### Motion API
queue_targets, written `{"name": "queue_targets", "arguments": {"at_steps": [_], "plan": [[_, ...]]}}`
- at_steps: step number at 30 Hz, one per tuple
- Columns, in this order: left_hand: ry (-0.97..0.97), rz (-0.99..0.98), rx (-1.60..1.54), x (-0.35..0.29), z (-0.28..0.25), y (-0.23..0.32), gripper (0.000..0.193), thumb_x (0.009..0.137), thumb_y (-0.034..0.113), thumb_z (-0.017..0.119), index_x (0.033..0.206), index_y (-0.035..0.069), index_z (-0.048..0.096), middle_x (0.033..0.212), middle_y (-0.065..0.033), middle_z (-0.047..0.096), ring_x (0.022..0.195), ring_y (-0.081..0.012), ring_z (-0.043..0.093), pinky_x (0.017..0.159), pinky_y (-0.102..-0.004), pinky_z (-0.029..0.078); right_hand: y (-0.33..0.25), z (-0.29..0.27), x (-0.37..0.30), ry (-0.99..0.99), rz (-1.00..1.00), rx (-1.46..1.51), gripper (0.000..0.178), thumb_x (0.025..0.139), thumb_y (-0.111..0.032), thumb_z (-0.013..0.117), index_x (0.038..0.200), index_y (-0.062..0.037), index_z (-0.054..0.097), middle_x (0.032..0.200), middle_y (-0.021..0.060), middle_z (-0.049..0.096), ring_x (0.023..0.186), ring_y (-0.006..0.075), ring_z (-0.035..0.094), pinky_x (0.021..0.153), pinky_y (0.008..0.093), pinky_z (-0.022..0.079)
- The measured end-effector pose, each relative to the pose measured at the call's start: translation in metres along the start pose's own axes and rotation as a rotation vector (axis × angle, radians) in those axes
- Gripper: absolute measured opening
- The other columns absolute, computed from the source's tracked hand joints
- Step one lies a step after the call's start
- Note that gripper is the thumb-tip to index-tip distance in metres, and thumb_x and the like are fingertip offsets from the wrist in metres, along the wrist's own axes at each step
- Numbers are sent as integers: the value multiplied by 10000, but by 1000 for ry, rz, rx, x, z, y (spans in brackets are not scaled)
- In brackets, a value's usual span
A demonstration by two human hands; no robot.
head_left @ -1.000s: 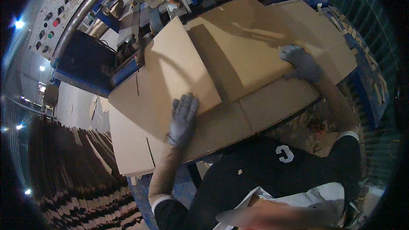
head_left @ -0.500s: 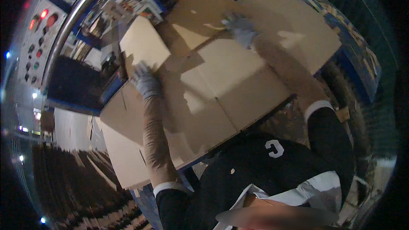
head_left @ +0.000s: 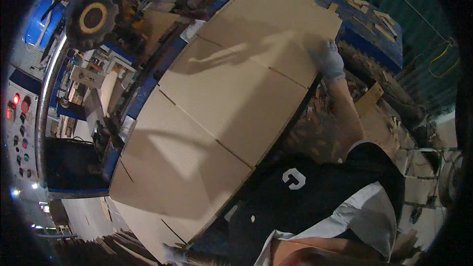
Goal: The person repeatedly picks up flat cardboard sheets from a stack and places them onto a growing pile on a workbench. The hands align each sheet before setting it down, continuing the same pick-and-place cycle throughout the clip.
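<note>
A long brown cardboard sheet with crease lines and dark slots lies slantwise before me, from lower left to upper right. My right hand, in a grey glove, is at the sheet's right edge near its far end. Its fingers curl in at that edge, partly blurred. Low in the picture, my left hand, also gloved in grey, is at the near end of the sheet. Only a smeared part of it shows, and its fingers cannot be made out. Shadows fall across the cardboard.
A control panel with buttons and a lit red lamp stands at the left. Beside it are a curved metal rail and a dark handwheel. Cardboard scraps litter a blue surface at the upper right. Stacked cardboard lies lower left.
My left hand has moved from the sheet's middle down to its near end. My right hand has shifted rightward to the edge. The loose flaps no longer show; the sheet lies flat and more steeply slanted.
</note>
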State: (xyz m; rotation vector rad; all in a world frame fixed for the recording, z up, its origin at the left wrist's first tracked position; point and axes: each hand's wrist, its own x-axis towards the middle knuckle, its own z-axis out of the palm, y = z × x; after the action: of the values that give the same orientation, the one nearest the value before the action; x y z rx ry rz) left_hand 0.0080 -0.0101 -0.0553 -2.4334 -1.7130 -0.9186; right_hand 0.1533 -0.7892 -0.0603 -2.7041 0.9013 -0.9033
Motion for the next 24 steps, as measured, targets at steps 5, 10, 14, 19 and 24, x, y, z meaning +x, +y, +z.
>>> {"name": "queue_targets", "arguments": {"at_steps": [5, 10, 14, 19, 24], "plan": [[-42, -206, -87, 37, 16, -31, 520, 924, 479, 443, 1082, 27, 646, 824, -81, 641, 749, -268, 593, 729, -402, 499, -16, 23, 29, -186, 129, -214, 666, 825, -544, 565, 1318, -105, 471, 1283, 183, 527, 1185, 350, 499, 961, 427, 424], [-72, -656, -1123, 60, 24, -77, 386, 840, 202, 585, 1171, 5, 619, 1164, -143, 620, 1054, -271, 592, 868, -400, 489, -6, 33, 47, 360, 173, 451, 429, 858, -294, 609, 1270, -187, 552, 1122, 146, 632, 981, 296, 626, 844, 353, 495], [115, -48, -448, 41, 18, -86, 333, 883, 159, 501, 1151, -2, 615, 1145, -141, 619, 1013, -245, 601, 873, -350, 496, -17, 23, 82, 429, 77, 1255, 317, 877, -172, 607, 1188, -115, 595, 1055, 107, 640, 884, 234, 626, 783, 310, 497], [68, -406, -940, 27, -9, -14, 407, 852, 294, 615, 1045, -64, 622, 987, -142, 648, 846, -253, 602, 798, -359, 474, -70, -56, 140, 127, -201, 1236, 304, 890, -191, 581, 1144, -24, 568, 1017, 56, 621, 860, 151, 573, 764, 308, 472], [-529, -533, -1704, 18, -54, 31, 416, 875, 240, 609, 1169, -51, 560, 1085, -130, 615, 956, -240, 608, 861, -355, 486, -97, -154, 66, 141, -232, 989, 389, 885, -280, 588, 1168, -15, 559, 1121, 78, 631, 967, 231, 612, 801, 337, 475]]}}
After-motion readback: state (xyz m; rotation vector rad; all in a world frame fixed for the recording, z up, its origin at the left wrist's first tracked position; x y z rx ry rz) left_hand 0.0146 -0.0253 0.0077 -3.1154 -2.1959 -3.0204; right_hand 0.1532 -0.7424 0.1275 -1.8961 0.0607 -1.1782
